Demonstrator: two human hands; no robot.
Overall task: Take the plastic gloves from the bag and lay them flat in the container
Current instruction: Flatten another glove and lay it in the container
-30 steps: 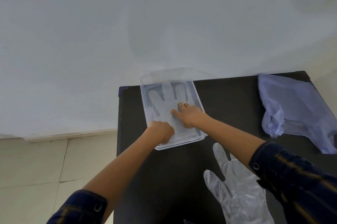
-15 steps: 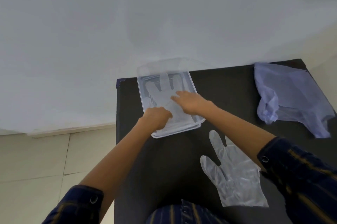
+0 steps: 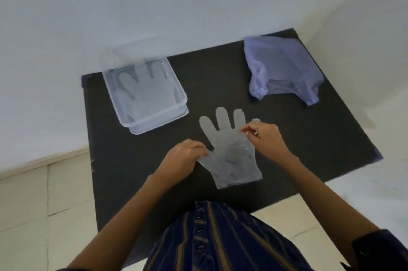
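Observation:
A clear plastic glove lies flat on the black table, fingers pointing away from me. My left hand pinches its left edge near the thumb. My right hand pinches its right edge by the little finger. At the table's far left stands a clear rectangular container with another clear glove lying flat inside it. A crumpled pale purple plastic bag rests at the far right of the table.
A white wall rises just behind the table. The container's clear lid leans against the wall behind the container. Pale floor tiles show to the left and right of the table. My striped shirt fills the bottom of the view.
Both hands left the container, where they pressed on the first glove, and came back towards me. They now grip the second glove, which lies more centred on the table.

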